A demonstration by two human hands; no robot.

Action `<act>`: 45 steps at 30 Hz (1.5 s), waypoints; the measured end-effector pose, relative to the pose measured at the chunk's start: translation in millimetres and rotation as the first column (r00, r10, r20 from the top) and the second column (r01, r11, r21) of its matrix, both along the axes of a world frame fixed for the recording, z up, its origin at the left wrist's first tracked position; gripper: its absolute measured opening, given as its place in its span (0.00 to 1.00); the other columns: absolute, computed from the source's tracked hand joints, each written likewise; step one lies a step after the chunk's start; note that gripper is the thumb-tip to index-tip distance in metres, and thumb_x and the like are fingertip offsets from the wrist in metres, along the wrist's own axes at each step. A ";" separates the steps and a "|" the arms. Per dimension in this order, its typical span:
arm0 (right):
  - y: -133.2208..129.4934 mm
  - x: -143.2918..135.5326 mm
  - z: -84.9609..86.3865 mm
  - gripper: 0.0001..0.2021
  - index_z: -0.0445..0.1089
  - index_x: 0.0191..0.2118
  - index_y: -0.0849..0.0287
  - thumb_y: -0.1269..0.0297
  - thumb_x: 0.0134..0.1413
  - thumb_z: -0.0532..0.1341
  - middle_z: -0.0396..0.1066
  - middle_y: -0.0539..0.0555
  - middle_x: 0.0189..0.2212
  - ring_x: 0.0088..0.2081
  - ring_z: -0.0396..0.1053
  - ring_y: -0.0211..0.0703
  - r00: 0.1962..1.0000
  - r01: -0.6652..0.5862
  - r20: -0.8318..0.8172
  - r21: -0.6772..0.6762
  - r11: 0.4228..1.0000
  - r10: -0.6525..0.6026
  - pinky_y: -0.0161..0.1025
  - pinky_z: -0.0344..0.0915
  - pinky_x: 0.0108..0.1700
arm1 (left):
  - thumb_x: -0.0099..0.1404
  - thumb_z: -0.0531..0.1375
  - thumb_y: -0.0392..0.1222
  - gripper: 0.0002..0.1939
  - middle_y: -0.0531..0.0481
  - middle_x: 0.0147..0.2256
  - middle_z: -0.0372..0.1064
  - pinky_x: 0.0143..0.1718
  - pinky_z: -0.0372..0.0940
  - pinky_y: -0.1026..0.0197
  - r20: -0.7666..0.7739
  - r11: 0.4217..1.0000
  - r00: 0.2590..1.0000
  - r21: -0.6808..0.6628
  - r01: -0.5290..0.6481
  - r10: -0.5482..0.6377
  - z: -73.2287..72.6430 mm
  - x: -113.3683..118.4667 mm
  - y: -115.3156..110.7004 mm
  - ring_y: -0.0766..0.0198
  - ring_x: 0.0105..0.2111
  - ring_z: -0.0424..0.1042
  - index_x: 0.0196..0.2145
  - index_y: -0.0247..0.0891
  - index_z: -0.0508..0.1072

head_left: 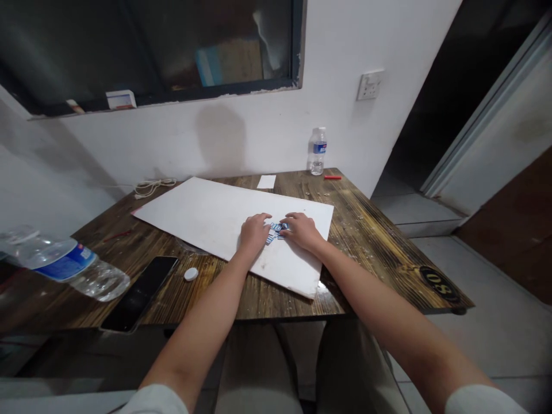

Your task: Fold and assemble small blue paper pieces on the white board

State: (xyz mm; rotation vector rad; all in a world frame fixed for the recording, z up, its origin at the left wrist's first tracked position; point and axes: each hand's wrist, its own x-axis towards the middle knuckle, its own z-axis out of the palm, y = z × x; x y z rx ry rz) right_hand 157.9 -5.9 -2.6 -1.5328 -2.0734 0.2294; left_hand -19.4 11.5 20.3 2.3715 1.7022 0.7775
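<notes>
The left hand (255, 231) and the right hand (303, 230) are near each other but apart, at the small blue and white pieces (278, 230). I cannot tell if the fingers pinch any. The pieces lie on the white board (228, 215), close to its right end. Most of the board's left side is bare, with room to slide. One corner points at the table's (375, 236) front edge, near the phone (140, 294) and white cap (191, 274).

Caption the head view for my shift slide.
Left hand and right hand at small blue-striped pieces on a white board, phone nearby.
</notes>
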 end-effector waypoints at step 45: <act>8.7 10.1 -6.2 0.18 0.72 0.53 0.38 0.46 0.59 0.59 0.57 0.46 0.65 0.63 0.50 0.58 0.995 0.049 0.088 -0.045 0.998 -0.045 0.55 0.51 0.60 | 0.64 0.57 0.58 0.24 0.44 0.57 0.67 0.56 0.58 0.52 -0.199 0.990 0.975 -0.119 0.077 -0.100 -7.7 -6.6 1.6 0.51 0.57 0.63 0.53 0.44 0.72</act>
